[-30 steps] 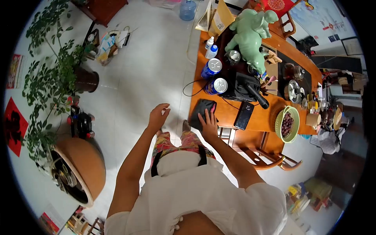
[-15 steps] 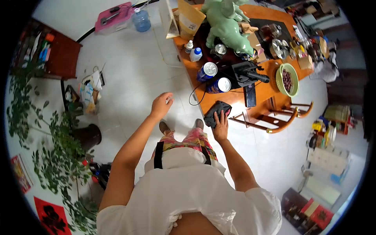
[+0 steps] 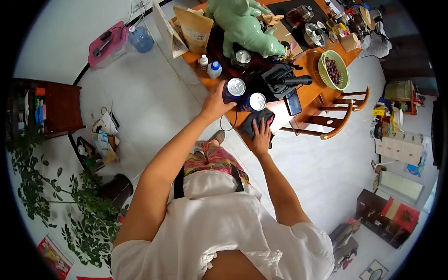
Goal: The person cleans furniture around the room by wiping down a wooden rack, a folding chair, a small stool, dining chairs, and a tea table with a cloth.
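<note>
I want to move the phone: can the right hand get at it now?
Probably yes: the right hand rests on the black cloth, and only bare tabletop seems between cloth and phone.

The top edge crops the glossy green animal figurine (image 3: 247,31); the right hand (image 3: 262,136) hides part of the crumpled black fabric (image 3: 247,124).

Two blue cylindrical metal cans (image 3: 236,87) are side by side near the left edge of an orange-brown wooden table (image 3: 308,65); before them, a crumpled black cloth (image 3: 245,124); well right, a round green plastic basket (image 3: 345,80).
</note>
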The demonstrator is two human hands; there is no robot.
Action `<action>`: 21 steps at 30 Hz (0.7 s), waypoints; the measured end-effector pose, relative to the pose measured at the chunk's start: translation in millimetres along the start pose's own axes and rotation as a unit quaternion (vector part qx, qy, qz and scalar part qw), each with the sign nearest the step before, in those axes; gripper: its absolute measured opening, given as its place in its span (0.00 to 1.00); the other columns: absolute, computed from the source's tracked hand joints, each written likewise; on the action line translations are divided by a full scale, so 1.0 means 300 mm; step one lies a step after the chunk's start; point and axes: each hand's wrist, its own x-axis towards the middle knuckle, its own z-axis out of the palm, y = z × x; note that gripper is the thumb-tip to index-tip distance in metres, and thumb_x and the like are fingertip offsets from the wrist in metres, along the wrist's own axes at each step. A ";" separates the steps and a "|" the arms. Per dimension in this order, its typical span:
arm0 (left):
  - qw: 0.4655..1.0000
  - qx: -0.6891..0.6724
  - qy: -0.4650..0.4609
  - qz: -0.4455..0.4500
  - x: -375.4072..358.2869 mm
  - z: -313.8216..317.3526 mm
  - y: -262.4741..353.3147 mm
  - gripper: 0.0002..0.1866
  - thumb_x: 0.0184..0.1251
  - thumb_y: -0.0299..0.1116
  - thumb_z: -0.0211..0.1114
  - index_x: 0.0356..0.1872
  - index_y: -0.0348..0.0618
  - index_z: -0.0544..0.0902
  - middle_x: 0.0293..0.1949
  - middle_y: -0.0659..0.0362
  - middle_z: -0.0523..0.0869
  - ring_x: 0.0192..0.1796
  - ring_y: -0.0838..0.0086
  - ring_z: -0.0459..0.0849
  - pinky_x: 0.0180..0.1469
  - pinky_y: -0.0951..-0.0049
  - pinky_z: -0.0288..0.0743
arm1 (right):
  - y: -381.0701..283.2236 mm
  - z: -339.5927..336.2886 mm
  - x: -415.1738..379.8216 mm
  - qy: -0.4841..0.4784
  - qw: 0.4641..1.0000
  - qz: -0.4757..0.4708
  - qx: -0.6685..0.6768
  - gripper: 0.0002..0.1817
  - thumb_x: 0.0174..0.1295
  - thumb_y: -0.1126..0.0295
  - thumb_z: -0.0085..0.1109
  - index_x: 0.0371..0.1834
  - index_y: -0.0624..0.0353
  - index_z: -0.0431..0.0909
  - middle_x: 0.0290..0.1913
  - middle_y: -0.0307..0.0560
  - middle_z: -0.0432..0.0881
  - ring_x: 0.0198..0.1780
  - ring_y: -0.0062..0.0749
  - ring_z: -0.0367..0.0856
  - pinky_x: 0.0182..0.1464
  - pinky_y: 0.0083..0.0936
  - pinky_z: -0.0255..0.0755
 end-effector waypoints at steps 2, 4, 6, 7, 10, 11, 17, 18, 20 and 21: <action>1.000 -0.009 -0.020 -0.013 0.025 -0.007 -0.003 0.42 0.48 0.35 0.79 0.65 0.38 0.68 0.61 0.44 0.76 0.65 0.48 0.73 0.67 0.57 0.68 | -0.027 0.019 -0.050 -0.024 0.999 0.015 -0.036 0.43 0.56 0.67 0.65 0.78 0.39 0.60 0.81 0.54 0.50 0.79 0.68 0.48 0.76 0.59 0.48; 0.999 -0.009 -0.040 -0.009 0.044 0.001 -0.040 0.40 0.48 0.34 0.78 0.64 0.38 0.68 0.60 0.45 0.77 0.64 0.49 0.74 0.67 0.57 0.69 | -0.059 0.037 -0.044 -0.013 0.999 0.044 -0.014 0.44 0.54 0.67 0.66 0.78 0.39 0.60 0.81 0.55 0.50 0.78 0.68 0.48 0.75 0.61 0.48; 0.999 -0.026 -0.014 0.018 0.067 0.033 -0.067 0.36 0.46 0.32 0.78 0.60 0.41 0.72 0.55 0.47 0.81 0.59 0.49 0.78 0.60 0.57 0.74 | -0.066 0.063 -0.008 0.006 0.998 0.059 -0.021 0.44 0.55 0.68 0.65 0.78 0.39 0.60 0.81 0.55 0.50 0.78 0.69 0.48 0.75 0.61 0.48; 0.998 -0.047 -0.021 0.024 0.072 0.047 -0.086 0.36 0.45 0.32 0.79 0.59 0.42 0.73 0.53 0.48 0.82 0.58 0.49 0.79 0.58 0.57 0.75 | -0.065 0.079 0.023 0.025 0.997 0.066 -0.008 0.41 0.56 0.71 0.62 0.77 0.39 0.62 0.81 0.55 0.50 0.78 0.69 0.48 0.75 0.62 0.49; 0.995 -0.085 -0.023 0.036 0.089 0.053 -0.081 0.33 0.43 0.30 0.80 0.54 0.45 0.76 0.49 0.51 0.84 0.54 0.49 0.81 0.53 0.56 0.77 | -0.086 0.094 0.104 0.025 0.991 0.130 -0.017 0.34 0.62 0.73 0.52 0.75 0.44 0.65 0.81 0.54 0.52 0.79 0.66 0.49 0.76 0.57 0.49; 0.995 -0.084 -0.030 0.039 0.098 0.054 -0.082 0.33 0.43 0.30 0.80 0.54 0.44 0.76 0.49 0.51 0.84 0.54 0.49 0.81 0.53 0.56 0.77 | -0.098 0.099 0.112 0.036 0.989 0.139 -0.028 0.33 0.63 0.73 0.51 0.75 0.45 0.65 0.81 0.54 0.52 0.79 0.65 0.49 0.77 0.55 0.48; 0.991 -0.035 -0.125 0.041 0.127 0.089 -0.209 0.39 0.45 0.37 0.82 0.60 0.41 0.72 0.52 0.47 0.83 0.56 0.51 0.82 0.56 0.58 0.78 | -0.255 0.050 0.039 0.046 0.972 0.230 -0.010 0.38 0.60 0.71 0.61 0.77 0.42 0.63 0.81 0.53 0.53 0.78 0.63 0.51 0.76 0.55 0.50; 0.990 -0.032 -0.125 0.057 0.131 0.084 -0.215 0.39 0.45 0.37 0.82 0.60 0.41 0.72 0.52 0.47 0.83 0.55 0.51 0.83 0.55 0.59 0.78 | -0.294 0.042 0.017 0.045 0.967 0.251 0.002 0.39 0.59 0.70 0.63 0.77 0.42 0.63 0.81 0.53 0.53 0.78 0.63 0.52 0.76 0.55 0.51; 0.988 -0.036 -0.129 0.072 0.144 0.079 -0.230 0.39 0.44 0.37 0.82 0.59 0.41 0.72 0.52 0.47 0.83 0.54 0.51 0.83 0.55 0.58 0.78 | -0.314 0.119 -0.021 0.078 0.955 0.287 -0.013 0.46 0.52 0.70 0.72 0.77 0.40 0.62 0.81 0.52 0.52 0.78 0.63 0.52 0.75 0.56 0.53; 0.988 -0.043 -0.134 0.071 0.146 0.078 -0.237 0.39 0.44 0.38 0.82 0.58 0.42 0.72 0.51 0.48 0.83 0.54 0.51 0.82 0.55 0.57 0.78 | -0.342 0.132 -0.029 0.084 0.948 0.308 -0.007 0.47 0.51 0.70 0.72 0.77 0.40 0.62 0.81 0.52 0.52 0.78 0.64 0.52 0.74 0.56 0.54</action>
